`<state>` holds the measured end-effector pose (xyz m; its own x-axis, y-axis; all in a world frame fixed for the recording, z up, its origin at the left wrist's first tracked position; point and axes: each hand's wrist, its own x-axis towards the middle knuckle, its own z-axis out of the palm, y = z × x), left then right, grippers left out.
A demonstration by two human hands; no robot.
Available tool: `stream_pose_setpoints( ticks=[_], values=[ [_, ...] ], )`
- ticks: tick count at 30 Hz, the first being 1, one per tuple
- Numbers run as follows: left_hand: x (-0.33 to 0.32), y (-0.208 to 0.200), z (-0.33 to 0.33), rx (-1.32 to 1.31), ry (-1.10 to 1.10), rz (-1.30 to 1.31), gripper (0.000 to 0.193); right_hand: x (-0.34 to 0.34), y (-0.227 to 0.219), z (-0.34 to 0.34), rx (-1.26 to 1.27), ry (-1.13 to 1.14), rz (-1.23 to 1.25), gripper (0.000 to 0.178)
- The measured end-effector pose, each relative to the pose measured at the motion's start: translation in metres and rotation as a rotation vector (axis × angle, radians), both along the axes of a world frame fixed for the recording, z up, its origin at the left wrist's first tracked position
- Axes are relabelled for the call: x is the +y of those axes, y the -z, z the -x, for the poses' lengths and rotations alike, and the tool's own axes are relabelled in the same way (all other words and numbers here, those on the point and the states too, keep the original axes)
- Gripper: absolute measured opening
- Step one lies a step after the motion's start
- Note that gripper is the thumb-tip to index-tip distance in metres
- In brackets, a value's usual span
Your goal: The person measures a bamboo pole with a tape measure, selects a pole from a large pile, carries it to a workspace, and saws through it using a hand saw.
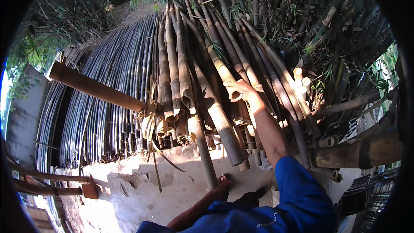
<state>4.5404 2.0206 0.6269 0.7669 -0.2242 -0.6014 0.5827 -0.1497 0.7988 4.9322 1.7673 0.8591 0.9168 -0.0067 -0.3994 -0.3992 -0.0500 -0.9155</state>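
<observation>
My right hand (244, 89) reaches far forward and grips the cut end of a yellowish-brown bamboo pole (221, 67), its fingers curled over the top by the hollow opening. Low in the view, my left hand (223, 184) is closed at the near end of a greyer bamboo pole (202, 151) that slants toward me; shade partly hides its fingers. Between the hands lies a thicker bamboo pole (222, 125), its near end jutting out over the ground. Several more brown bamboo poles (172, 60) fan out beyond, near ends toward me.
Many thin dark poles (112, 77) lie side by side on the left. A thick bamboo piece (97, 88) crosses above them, beside split strips (151, 125). Thick bamboo (358, 153) lies at the right. Bamboo plants (293, 13) stand behind, and pale concrete ground (142, 194) is near me.
</observation>
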Motion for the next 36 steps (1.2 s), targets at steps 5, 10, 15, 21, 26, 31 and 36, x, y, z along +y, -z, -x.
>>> stream_pose_setpoints(
  ticks=[5, 10, 15, 21, 26, 31, 36],
  values=[
    [0.036, 0.027, 0.02, 0.095, -0.02, 0.044, 0.02, -0.001, 0.026, 0.048, -0.065, 0.17, -0.397, 0.079],
    [0.039, -0.068, 0.014, -0.207, 0.308, -0.147, 0.024, 0.017, 0.083, 0.141, 0.241, 0.202, -0.045, 0.032],
    [0.047, -0.041, -0.002, 0.146, 0.288, -0.074, 0.021, 0.069, 0.111, 0.126, -0.014, 0.227, 0.863, 0.08],
    [0.024, -0.046, 0.0, -0.291, 0.856, -0.444, 0.018, 0.031, 0.135, 0.084, -0.267, 0.024, 1.297, 0.079],
    [0.051, -0.046, 0.005, -0.711, 0.985, -0.594, 0.02, 0.034, 0.032, 0.076, -0.2, -0.112, 1.221, 0.053],
    [0.025, -0.058, -0.001, -0.915, 0.882, -0.591, 0.02, -0.131, 0.009, 0.092, -1.205, 0.237, 1.564, 0.046],
    [0.006, -0.051, -0.011, -0.882, 1.066, -0.457, 0.013, -0.165, 0.066, 0.132, -0.381, 0.203, 1.608, 0.034]
  ],
)
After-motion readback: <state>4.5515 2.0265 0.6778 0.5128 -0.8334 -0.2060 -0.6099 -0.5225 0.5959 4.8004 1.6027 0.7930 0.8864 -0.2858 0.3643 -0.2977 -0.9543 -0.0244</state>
